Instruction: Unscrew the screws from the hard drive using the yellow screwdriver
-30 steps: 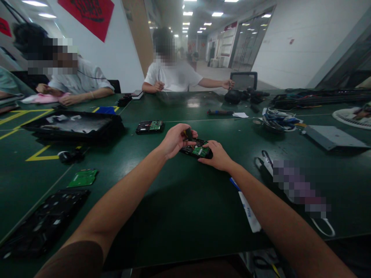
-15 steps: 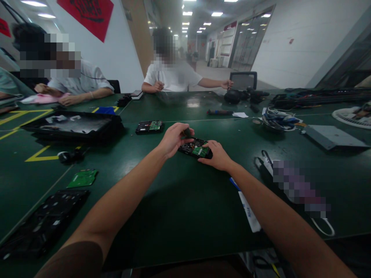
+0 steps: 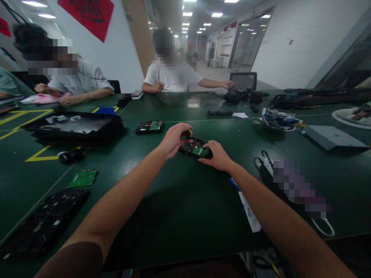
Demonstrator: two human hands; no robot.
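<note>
A hard drive (image 3: 199, 150) lies on the green table in front of me, its green circuit board facing up. My right hand (image 3: 218, 155) grips the drive's right end, thumb at the near edge and fingers over the top. Above the drive's left part, my left hand (image 3: 173, 140) is closed on a short black-and-yellow screwdriver (image 3: 189, 133). Its handle stands roughly upright between the fingers, and its tip is hidden. Further left lies a second hard drive (image 3: 149, 127), also showing its board.
At left are a black tray (image 3: 78, 125), a loose green circuit board (image 3: 83, 178) and a black drive casing (image 3: 43, 222). On the right lie bundled cables (image 3: 279, 119), a grey metal box (image 3: 336, 137) and a lanyard tag (image 3: 248, 211). Two people sit across the table.
The screwdriver's handle has turned in my left hand, and its yellow part now shows. My right hand and the drive have stayed put.
</note>
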